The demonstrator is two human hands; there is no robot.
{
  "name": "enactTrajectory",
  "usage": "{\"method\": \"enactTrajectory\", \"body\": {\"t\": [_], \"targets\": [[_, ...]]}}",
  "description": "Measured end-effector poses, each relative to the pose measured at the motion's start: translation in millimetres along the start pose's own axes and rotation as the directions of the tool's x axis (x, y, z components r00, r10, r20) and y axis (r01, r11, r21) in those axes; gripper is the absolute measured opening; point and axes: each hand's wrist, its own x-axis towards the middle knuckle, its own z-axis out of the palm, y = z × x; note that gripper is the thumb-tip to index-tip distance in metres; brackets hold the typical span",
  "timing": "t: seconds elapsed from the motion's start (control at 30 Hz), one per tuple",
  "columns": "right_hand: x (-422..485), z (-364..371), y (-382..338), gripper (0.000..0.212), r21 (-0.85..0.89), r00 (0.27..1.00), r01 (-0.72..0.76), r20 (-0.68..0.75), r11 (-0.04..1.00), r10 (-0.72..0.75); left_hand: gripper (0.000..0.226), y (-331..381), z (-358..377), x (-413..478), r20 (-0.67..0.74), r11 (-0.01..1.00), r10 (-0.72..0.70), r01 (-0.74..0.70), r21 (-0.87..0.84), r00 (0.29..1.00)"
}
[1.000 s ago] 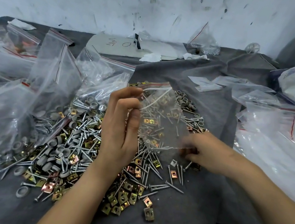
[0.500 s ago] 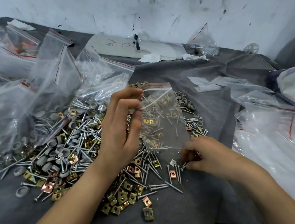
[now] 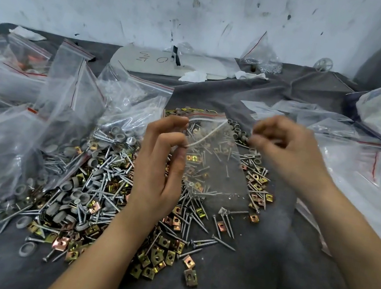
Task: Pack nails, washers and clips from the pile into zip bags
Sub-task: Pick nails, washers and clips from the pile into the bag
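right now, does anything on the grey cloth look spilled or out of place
Nothing stands out. The loose pile of silver nails, grey washers and brass clips is the working stock; the left hand holds the small clear zip bag above it.

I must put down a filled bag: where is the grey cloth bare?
Bare grey cloth lies between the forearms, below the scattered clips; another patch beyond the pile, before the white board. Left and right are crowded with zip bags.
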Motion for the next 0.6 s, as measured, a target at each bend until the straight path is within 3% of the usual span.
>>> {"method": "enactTrajectory", "body": {"t": [0.1,0.23,0.47,0.6], "targets": [[6,-1,-42,0.021,0.312,0.980,0.195,-0.108,0.930,-0.169,0.010,0,0,0,0.021,1.000,0.028,-0.028,-0.006,0.999],[4,15,-82,0.021,0.277,0.930,0.358,-0.020,0.891,-0.367,0.011,2,1,1,0.033,0.998,0.058,-0.058,-0.001,0.998],[0,26,-73,0.014,0.126,0.939,0.296,0.142,0.947,-0.312,0.012,1,1,1,0.010,0.998,0.058,-0.058,0.016,0.998],[8,17,-53,0.015,0.264,0.980,0.197,-0.089,0.944,-0.180,0.011,1,1,1,-0.028,1.000,0.008,-0.007,0.009,1.000]]}}
